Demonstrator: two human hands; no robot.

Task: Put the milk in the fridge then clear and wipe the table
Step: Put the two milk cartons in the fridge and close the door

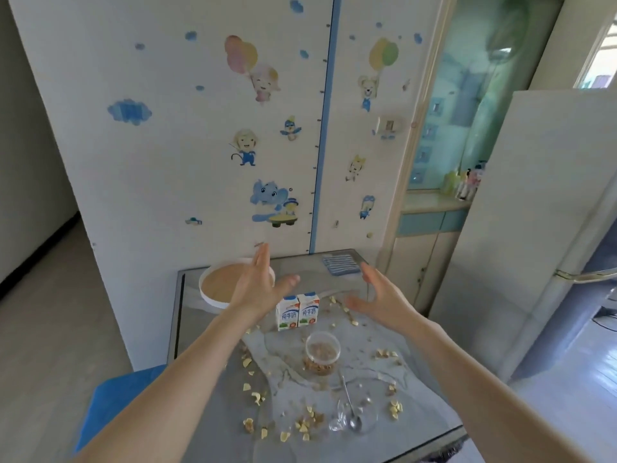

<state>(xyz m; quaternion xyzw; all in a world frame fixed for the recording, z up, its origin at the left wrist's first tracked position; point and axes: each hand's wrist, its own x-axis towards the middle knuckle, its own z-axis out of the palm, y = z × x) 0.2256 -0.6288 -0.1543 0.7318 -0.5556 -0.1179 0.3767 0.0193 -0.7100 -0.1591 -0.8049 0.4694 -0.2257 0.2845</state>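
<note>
I see both hands out over the tabletop, palms turned toward each other. My left hand is released, fingers straight and pointing up toward the wall, holding nothing. My right hand is also released, with its fingers spread and gripping nothing.

Two milk cartons stand upright side by side and touching, near the middle of the tabletop. They sit below and between my hands, and neither hand touches them.

Behind my left hand lies a round white tray with a brown base. A striped blue cloth lies folded at the far edge by the wall. Nearer to me than the cartons stands a clear plastic jar holding brown bits. Closer still is a clear glass bowl with a metal spoon in it. Yellowish food scraps are scattered around the jar, the bowl and the cartons.

The fridge stands to the right of the tabletop, and I cannot tell whether its door is closed. A blue chair is at the left.
</note>
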